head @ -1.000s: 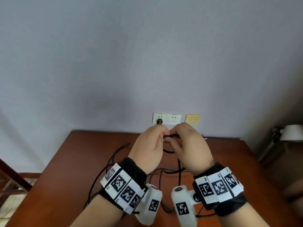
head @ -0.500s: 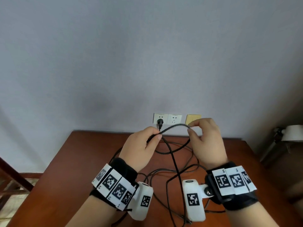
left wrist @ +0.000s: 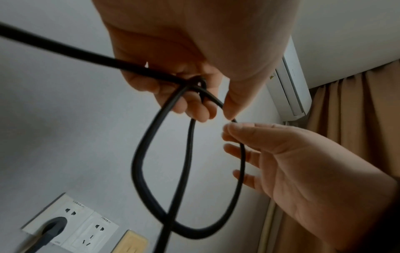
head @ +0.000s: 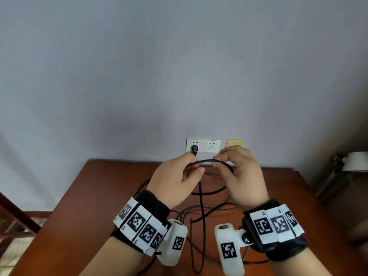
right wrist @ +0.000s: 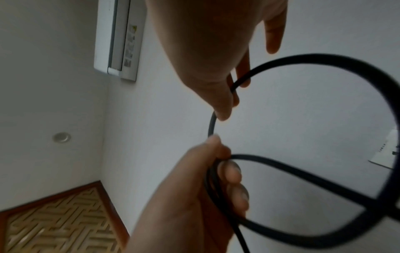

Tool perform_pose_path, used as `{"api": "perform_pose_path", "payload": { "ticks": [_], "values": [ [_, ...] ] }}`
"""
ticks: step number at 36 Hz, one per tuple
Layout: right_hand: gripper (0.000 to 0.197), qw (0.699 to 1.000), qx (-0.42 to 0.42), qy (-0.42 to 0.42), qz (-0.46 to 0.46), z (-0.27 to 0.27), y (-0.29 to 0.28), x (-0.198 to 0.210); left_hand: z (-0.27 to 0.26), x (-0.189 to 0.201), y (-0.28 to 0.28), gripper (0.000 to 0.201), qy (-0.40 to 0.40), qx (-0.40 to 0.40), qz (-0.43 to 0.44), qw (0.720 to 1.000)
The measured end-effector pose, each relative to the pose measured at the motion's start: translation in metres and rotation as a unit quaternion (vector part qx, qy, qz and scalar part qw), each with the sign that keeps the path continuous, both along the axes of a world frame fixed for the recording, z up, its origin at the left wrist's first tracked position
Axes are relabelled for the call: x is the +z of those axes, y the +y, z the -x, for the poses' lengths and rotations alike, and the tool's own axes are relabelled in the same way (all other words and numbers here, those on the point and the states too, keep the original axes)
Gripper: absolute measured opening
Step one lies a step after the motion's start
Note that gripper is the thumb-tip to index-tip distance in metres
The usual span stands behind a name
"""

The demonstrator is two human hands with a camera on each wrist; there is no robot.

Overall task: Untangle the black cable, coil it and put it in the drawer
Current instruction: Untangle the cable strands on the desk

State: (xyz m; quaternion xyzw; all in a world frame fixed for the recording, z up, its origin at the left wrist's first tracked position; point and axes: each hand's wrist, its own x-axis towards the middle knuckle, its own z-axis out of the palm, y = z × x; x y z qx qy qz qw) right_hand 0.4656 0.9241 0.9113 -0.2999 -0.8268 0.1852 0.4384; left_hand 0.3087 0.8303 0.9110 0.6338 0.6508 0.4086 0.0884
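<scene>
Both hands were raised above the wooden table (head: 111, 188), sharing the black cable (head: 201, 206). The left hand (head: 175, 182) had its fingers (left wrist: 194, 109) curled round gathered loops, while the right hand (head: 243, 176) pinched the strand between thumb and forefinger. The remaining cable trailed down onto the table.

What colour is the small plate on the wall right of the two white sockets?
Pale yellow. The plate shows best in the head view.
</scene>
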Motion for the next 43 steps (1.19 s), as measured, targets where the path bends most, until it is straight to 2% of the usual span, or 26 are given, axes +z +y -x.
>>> {"api": "perform_pose_path", "payload": {
  "ticks": [3, 8, 11, 15, 20, 26, 30, 38, 41, 43],
  "values": [
    [0.002, 0.999, -0.016, 0.031, 0.023, -0.002, 0.001, 0.000, 0.007, -0.005, -0.001, 0.013, -0.016, 0.009, -0.003, 1.000],
    [0.025, 0.994, -0.081, 0.015, 0.072, -0.010, 0.009, 0.000, 0.017, -0.011, -0.005, 0.019, -0.042, 0.034, 0.001, 0.999],
    [0.028, 0.987, -0.094, -0.027, 0.129, -0.012, 0.013, -0.003, 0.020, -0.011, -0.005, 0.018, -0.037, 0.046, -0.010, 0.998],
    [0.017, 0.993, -0.045, -0.065, 0.086, -0.008, 0.003, -0.002, 0.014, -0.008, 0.000, 0.014, -0.019, 0.036, -0.017, 0.999],
    [0.023, 0.994, 0.052, -0.092, 0.012, 0.010, -0.016, 0.005, 0.000, -0.004, 0.006, 0.011, -0.003, -0.005, -0.021, 1.000],
    [0.004, 0.995, 0.072, -0.040, 0.053, 0.011, -0.018, 0.002, -0.001, -0.003, 0.005, 0.010, -0.012, -0.022, -0.020, 0.999],
    [0.008, 0.992, 0.071, 0.002, 0.103, 0.008, -0.017, 0.002, 0.000, -0.003, 0.003, 0.005, -0.021, -0.018, -0.024, 0.999],
    [0.015, 0.981, 0.014, 0.100, 0.163, -0.001, -0.009, 0.007, 0.007, -0.009, -0.002, 0.011, -0.094, 0.008, -0.010, 0.996],
    [0.015, 0.980, -0.030, 0.105, 0.164, -0.007, -0.004, 0.008, 0.010, -0.011, -0.005, 0.019, -0.089, 0.026, -0.010, 0.996],
    [0.016, 0.983, -0.052, 0.072, 0.159, -0.010, 0.001, 0.006, 0.010, -0.013, -0.004, 0.021, -0.075, 0.029, -0.004, 0.997]
  ]
}}
